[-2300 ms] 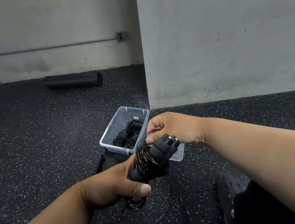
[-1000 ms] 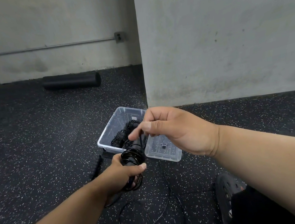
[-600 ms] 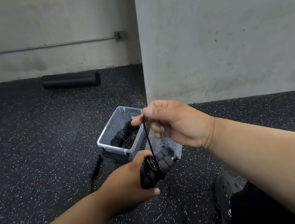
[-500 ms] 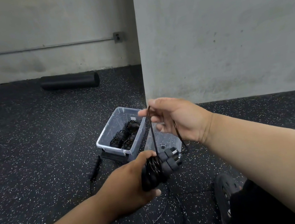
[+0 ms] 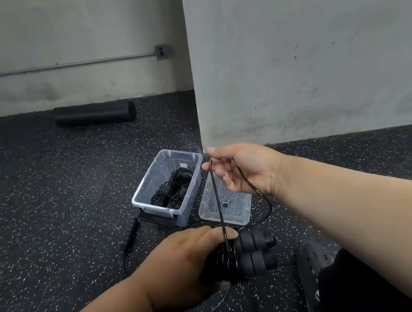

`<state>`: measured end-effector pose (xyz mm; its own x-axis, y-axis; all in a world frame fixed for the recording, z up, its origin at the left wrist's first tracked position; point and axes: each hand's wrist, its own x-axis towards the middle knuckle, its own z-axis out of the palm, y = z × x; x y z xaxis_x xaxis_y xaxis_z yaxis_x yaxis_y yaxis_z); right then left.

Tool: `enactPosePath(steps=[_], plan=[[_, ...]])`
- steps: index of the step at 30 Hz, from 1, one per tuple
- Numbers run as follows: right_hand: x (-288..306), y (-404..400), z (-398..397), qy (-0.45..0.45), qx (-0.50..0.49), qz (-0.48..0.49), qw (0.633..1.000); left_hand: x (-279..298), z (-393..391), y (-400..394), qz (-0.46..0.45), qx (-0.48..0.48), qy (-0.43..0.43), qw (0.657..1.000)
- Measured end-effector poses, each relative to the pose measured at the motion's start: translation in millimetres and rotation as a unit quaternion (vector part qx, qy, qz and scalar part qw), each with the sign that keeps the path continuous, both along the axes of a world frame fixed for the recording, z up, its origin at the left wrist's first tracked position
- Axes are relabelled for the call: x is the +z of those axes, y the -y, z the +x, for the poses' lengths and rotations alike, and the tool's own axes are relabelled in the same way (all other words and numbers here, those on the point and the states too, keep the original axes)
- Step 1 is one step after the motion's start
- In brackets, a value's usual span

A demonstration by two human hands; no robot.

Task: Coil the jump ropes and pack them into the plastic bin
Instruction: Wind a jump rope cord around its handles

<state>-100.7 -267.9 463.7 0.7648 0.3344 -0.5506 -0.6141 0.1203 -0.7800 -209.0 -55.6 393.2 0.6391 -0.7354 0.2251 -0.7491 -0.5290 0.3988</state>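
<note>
Above the speckled floor (image 5: 52,226), left grip (image 5: 185,267) clamped on jump rope handles (image 5: 253,253), right grip (image 5: 240,168) pinching the cord (image 5: 217,201), plastic bin (image 5: 148,201) beyond.

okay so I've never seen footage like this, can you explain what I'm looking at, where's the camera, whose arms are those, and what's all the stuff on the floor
There is no machine here. The camera sits on a person's head and looks forward and down, so the two bare arms are their own.

The left hand grips the two black handles of a jump rope, with cord already wound round them. The right hand holds the loose cord up, pinched at the fingers.

On the dark speckled floor stands a clear plastic bin with coiled ropes inside. Its lid lies beside it. Another rope handle lies on the floor by the bin. A black foam roller rests by the far wall, and a dark shoe shows at lower right.
</note>
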Motion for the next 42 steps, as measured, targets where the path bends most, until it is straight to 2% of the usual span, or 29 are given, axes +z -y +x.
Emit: enactPosePath(steps=[3,7,11,13,16,17,18,20,21,22,23,26,27,32,38,42], plan=[[-11.4,9.5,10.0,-0.022,-0.018,-0.048,0.998,1.7,-3.2,2.5,-0.121,0.024,0.019,0.992],[-21.9,21.8,17.2,0.018,-0.027,-0.094,0.995,1.6,1.3,-8.1,-0.234,0.138,0.049,0.961],[-32.1,27.9,19.2,0.055,0.023,-0.102,0.993,5.0,4.8,-11.3,-0.349,0.184,-0.034,0.918],[-38.1,22.3,16.6,0.073,0.003,-0.076,0.994,10.4,3.2,-4.8,-0.42,0.221,-0.138,0.869],[-37.6,11.7,2.6,0.145,0.007,-0.061,0.988,9.0,13.0,-3.3,-0.505,0.321,-0.273,0.753],[-33.5,8.6,-4.7,0.195,0.048,-0.105,0.974,5.7,19.3,-7.8,-0.519,0.352,-0.296,0.721],[-27.9,5.3,-13.5,0.257,0.109,-0.181,0.943,2.9,25.0,-12.5,-0.528,0.378,-0.315,0.692],[-21.9,-4.6,-32.8,0.389,0.222,-0.342,0.826,-3.2,33.0,-20.5,-0.533,0.41,-0.352,0.651],[-21.4,-11.1,-42.6,0.443,0.257,-0.389,0.766,-4.7,34.7,-21.3,-0.536,0.415,-0.374,0.633],[-20.8,-18.5,-52.9,0.485,0.277,-0.407,0.723,-5.7,34.8,-20.0,-0.54,0.418,-0.393,0.616],[-21.1,-25.5,-62.2,0.52,0.285,-0.405,0.696,-7.3,35.0,-18.7,-0.544,0.419,-0.408,0.602],[-29.4,-37.0,-73.5,0.596,0.276,-0.393,0.643,-6.9,31.6,-12.4,-0.551,0.406,-0.461,0.565],[-31.1,-37.9,-72.5,0.61,0.27,-0.4,0.629,-6.7,30.8,-12.5,-0.553,0.4,-0.477,0.554],[-33.5,-35.6,-66.4,0.592,0.28,-0.45,0.606,3.8,29.2,-16.7,-0.563,0.367,-0.524,0.523],[-38.8,-33.5,-65.9,0.625,0.29,-0.448,0.57,7.0,25.1,-19.2,-0.552,0.304,-0.558,0.54],[-41.1,-31.0,-63.1,0.653,0.279,-0.432,0.556,7.9,26.7,-24.6,-0.577,0.303,-0.549,0.523]])
